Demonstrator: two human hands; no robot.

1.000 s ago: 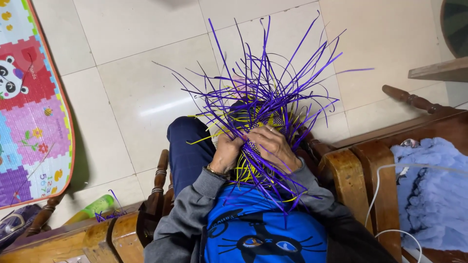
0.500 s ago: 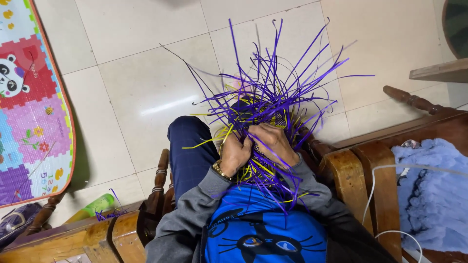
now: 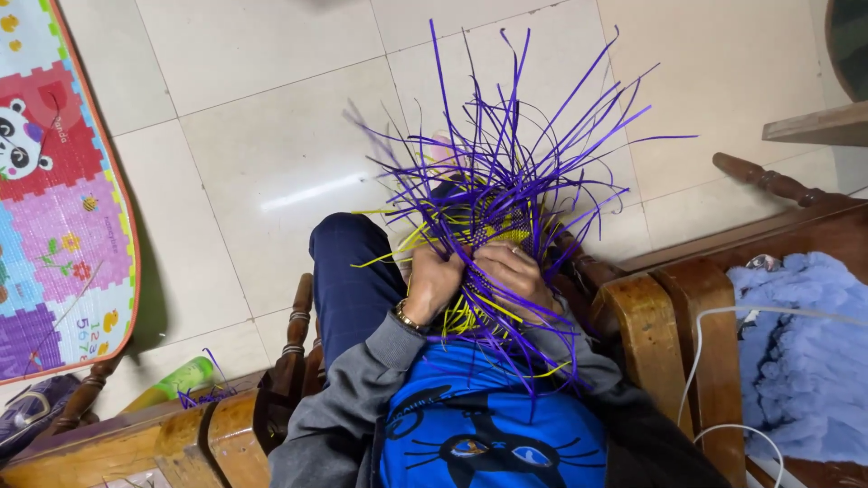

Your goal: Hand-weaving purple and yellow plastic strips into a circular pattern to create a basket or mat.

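Nearest the camera, a blue shirt (image 3: 479, 434) with a cat face print and grey sleeves (image 3: 362, 380) are seen. Just beyond, the left hand (image 3: 432, 282), with a gold bracelet (image 3: 407, 318) at the wrist, is closed on yellow and purple strips; the right hand (image 3: 514, 276), ring on one finger, is curled over the woven piece (image 3: 493, 237), fingers pressed among the strips. The woven piece is held over the lap, between both hands, with purple strips (image 3: 506, 136) fanned outward and upward and yellow strips (image 3: 398, 248) spread at its base. A leg in dark blue trousers (image 3: 348, 271) is placed left of it. Wooden chair arms (image 3: 646, 330) are set either side; a light blue blanket (image 3: 800, 352) and white cable (image 3: 723, 312) lie right. Farther off, a pale tiled floor (image 3: 253, 136) and a coloured play mat (image 3: 54, 199) are seen.
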